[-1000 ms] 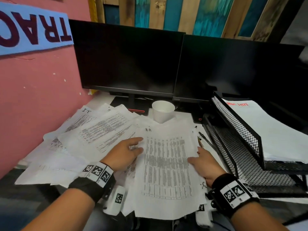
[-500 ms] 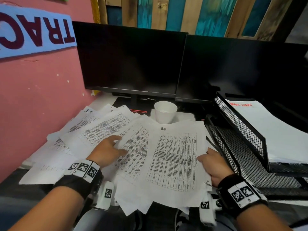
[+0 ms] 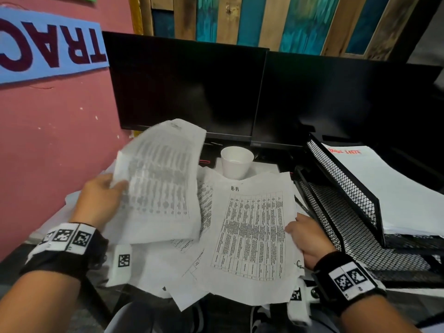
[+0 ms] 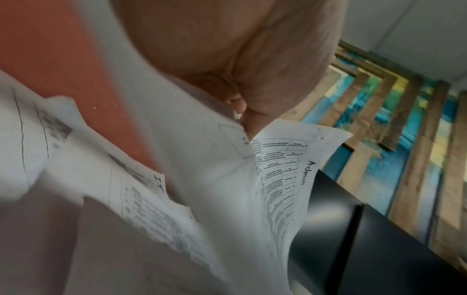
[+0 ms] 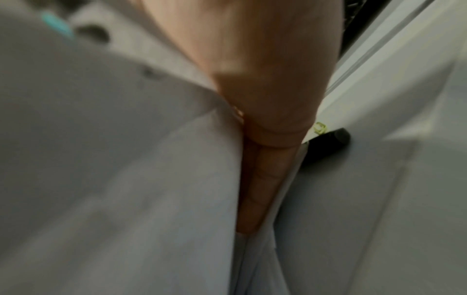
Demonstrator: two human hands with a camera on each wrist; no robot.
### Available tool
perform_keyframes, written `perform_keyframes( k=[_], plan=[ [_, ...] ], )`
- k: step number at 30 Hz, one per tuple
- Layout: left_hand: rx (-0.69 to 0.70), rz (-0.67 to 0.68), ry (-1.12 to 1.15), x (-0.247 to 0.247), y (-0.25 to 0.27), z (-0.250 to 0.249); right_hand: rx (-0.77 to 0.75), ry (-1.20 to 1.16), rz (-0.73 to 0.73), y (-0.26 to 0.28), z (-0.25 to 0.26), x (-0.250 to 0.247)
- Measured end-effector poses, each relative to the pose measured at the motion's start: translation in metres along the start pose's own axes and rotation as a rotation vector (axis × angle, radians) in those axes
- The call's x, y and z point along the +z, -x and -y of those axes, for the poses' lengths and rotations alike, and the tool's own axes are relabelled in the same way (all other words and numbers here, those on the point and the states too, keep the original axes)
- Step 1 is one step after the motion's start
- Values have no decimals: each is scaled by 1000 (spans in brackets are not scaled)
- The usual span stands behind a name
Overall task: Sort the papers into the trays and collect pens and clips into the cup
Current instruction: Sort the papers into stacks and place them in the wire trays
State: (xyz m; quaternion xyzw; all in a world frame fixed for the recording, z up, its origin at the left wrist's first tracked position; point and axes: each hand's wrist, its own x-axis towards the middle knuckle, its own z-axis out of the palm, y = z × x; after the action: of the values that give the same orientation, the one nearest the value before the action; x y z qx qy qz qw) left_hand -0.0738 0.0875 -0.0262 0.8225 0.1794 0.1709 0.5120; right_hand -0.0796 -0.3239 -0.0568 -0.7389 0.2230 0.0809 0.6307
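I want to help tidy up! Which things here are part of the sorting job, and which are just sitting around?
For the job:
left hand holding a lifted sheet
right hand holding the H-R sheet
white cup
mesh trays
pen

Just there:
two dark monitors
blue sign
pink wall

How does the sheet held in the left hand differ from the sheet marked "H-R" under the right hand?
The left hand grips its sheet lifted and curled above the pile; the H-R sheet lies nearly flat on the pile. The lifted sheet's print is blurred in the head view; the H-R sheet's table shows sharply. The right hand holds the H-R sheet at its right edge. Both are white pages with printed tables.
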Motion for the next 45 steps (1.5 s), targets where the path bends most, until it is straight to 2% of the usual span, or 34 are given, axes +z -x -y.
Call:
perform_keyframes(
  k=[2,5,9,13,16,20,22,24,26,30,33,37,40,45],
  plan=[
    [-45,-35,125,-8,-4,0,2,-41,2,2,2,2],
    [-84,-14,237,-4,3,-3,8,-140,-7,5,1,10],
    [-115,213,122,34,29,-10,44,-297,6,7,-1,22],
    [-106,407,-39,79,44,-3,37,-334,24,5,-7,31],
    [-36,538,-209,98,56,-9,58,-354,59,3,-11,33],
    [37,684,-261,112,76,-23,-8,-208,203,6,-13,31],
    [31,731,-236,111,79,-25,-62,-71,166,5,-15,27],
    [63,677,-300,106,68,-20,-80,-30,129,3,-14,21],
    [64,560,-431,93,47,-10,-83,-34,90,2,-10,12],
    [-50,379,-640,57,7,2,-67,-103,29,3,-4,-13],
    [-122,342,-777,41,-5,6,-51,-129,-2,1,-6,-22],
    [-136,325,-759,40,-7,10,-27,-102,17,-2,-11,-19],
    [-93,305,-613,40,-7,12,-26,-64,20,-4,-15,-13],
    [-56,88,-335,21,-13,8,-24,-65,39,-3,-17,-14]
  ],
)
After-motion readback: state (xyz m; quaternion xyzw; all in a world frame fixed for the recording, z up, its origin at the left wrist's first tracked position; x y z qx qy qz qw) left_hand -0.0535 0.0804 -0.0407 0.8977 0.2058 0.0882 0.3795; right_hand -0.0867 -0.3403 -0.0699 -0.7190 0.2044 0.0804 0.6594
